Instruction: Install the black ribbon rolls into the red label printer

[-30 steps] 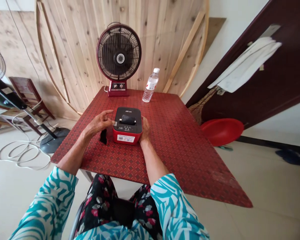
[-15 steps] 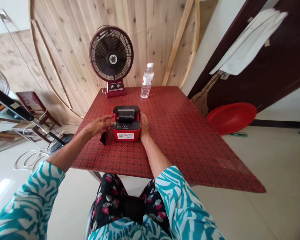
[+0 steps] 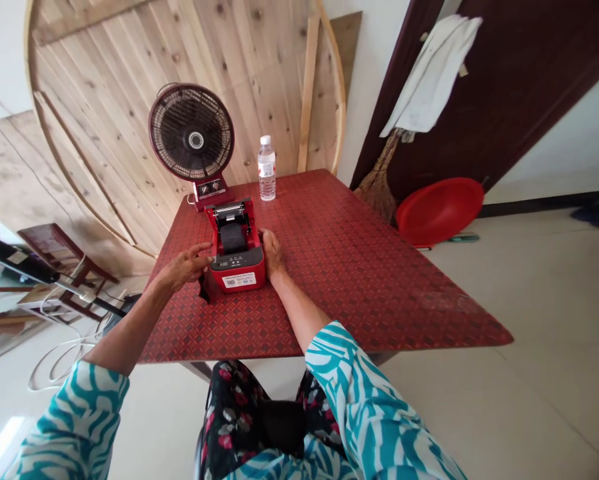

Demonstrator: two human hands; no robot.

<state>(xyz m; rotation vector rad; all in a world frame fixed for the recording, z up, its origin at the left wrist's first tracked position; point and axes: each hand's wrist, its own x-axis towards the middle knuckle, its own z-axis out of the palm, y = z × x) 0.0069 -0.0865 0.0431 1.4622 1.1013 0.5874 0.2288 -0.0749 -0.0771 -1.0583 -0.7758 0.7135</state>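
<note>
A red and black label printer point(image 3: 239, 279) stands on the table before me, its lid point(image 3: 229, 212) raised at the back. Inside the open bay sits a dark roll point(image 3: 232, 237). My left hand point(image 3: 186, 267) grips the printer's left side, fingers reaching along it near the front corner. On the opposite side my right hand point(image 3: 272, 253) is curled against the casing, with some fingertips hidden behind it. A small black strap-like piece point(image 3: 204, 289) hangs by the left front corner, below my left hand. A white printed label point(image 3: 238, 280) covers part of the front.
A dark red fan point(image 3: 196, 140) stands at the table's back left, close behind the raised lid. Right of it is a clear water bottle point(image 3: 266, 170). The table point(image 3: 359, 287) has a red patterned top. A red basin point(image 3: 442, 212) and a broom point(image 3: 379, 183) are beyond its right edge.
The printer's lid has swung up and back, exposing the roll inside. Both hands remain at its sides. The view has shifted and tilted, so everything sits further left.
</note>
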